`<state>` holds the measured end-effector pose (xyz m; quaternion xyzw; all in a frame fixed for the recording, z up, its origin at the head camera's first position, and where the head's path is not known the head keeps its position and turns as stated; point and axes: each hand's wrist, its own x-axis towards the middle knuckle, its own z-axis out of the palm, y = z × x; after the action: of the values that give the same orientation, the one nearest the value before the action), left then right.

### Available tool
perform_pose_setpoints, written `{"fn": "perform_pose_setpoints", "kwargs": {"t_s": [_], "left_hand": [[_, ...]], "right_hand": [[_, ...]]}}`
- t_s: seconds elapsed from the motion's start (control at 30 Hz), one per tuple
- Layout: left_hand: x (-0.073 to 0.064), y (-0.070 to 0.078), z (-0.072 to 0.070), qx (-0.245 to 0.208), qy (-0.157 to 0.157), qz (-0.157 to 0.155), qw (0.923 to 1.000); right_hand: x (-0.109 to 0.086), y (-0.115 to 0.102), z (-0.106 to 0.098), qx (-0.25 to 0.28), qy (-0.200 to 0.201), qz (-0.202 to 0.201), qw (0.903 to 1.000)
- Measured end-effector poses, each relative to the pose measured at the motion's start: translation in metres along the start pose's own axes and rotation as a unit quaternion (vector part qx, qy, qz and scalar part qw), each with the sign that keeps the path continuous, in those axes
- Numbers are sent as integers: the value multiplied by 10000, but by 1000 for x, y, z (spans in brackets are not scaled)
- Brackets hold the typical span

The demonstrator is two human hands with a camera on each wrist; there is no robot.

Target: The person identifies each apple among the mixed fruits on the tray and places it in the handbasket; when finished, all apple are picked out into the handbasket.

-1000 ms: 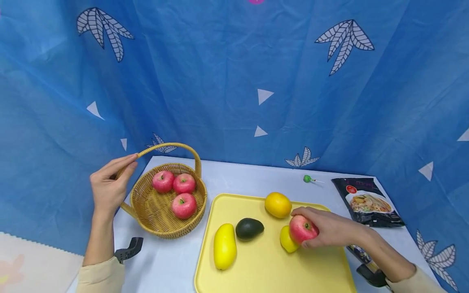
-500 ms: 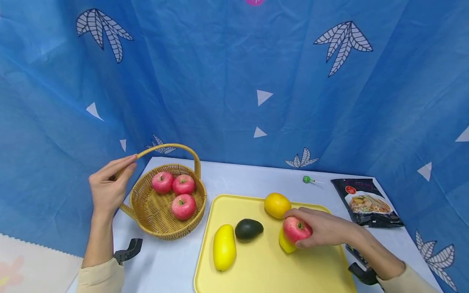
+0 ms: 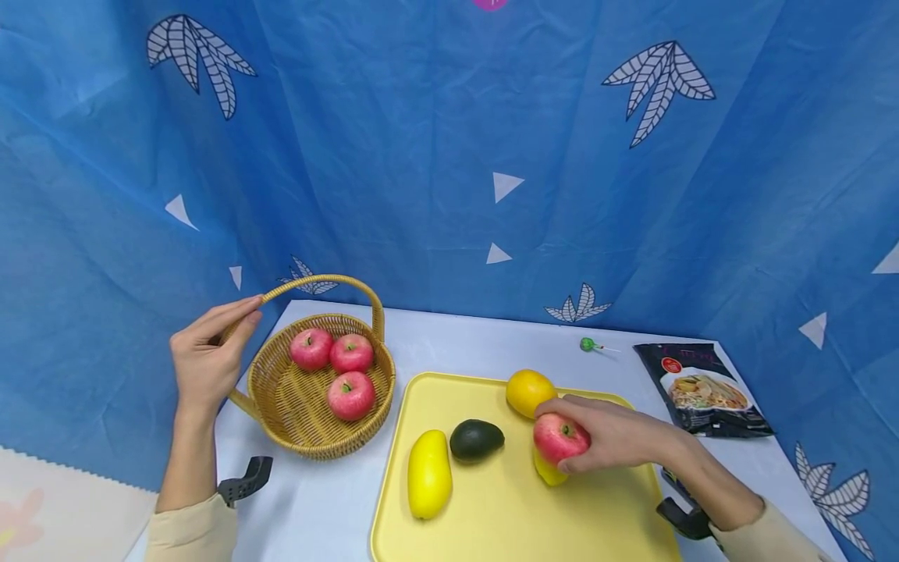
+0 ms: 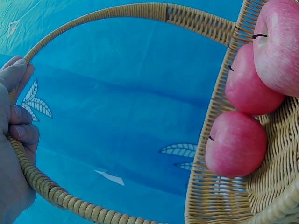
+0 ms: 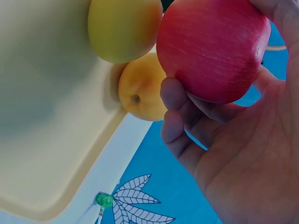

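Observation:
At the left, my left hand [image 3: 211, 351] grips the arched handle [image 3: 330, 279] of a wicker basket [image 3: 281, 398]. Three red apples [image 3: 351, 396] lie inside the basket, seen close up in the left wrist view beside the handle. Over the yellow tray [image 3: 506, 523], my right hand [image 3: 611, 433] holds another red apple [image 5: 212, 51], its fingers curled round the fruit. Partly hidden under that apple in the head view is a yellow fruit [image 3: 549, 472]. An orange-yellow fruit [image 3: 530, 393] sits just behind it on the tray.
A yellow mango [image 3: 430, 474] and a dark green avocado [image 3: 477, 440] lie on the tray's left half. Behind the tray is a green lollipop [image 3: 588, 343]. A black food packet [image 3: 705, 388] lies at the right, and a blue curtain [image 3: 435, 156] hangs behind the table.
My right hand has shifted slightly left with the apple, which now covers more of the yellow fruit. My left hand has stayed on the basket handle.

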<state>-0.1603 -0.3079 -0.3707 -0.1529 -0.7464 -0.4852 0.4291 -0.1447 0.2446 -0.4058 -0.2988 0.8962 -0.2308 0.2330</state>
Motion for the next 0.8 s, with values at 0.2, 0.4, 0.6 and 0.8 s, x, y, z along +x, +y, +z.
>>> {"fn": "perform_pose_setpoints", "kwargs": {"t_s": [0.2,0.4,0.6,0.8], "left_hand": [[0,2,-1,-56,14,42,10000],[-1,1,-1,30,-24,8,10000],[0,-1,0,-74,1,49,10000],[2,1,0,-103,33,72,9999]], "right_hand": [[5,-6,0,-80,101,-133,9998],[10,-11,2,-195,115,-174,9996],[17,-15,3,-281,86,-266,9992],[24,-21,4,-418,64,-531,9977]]}}
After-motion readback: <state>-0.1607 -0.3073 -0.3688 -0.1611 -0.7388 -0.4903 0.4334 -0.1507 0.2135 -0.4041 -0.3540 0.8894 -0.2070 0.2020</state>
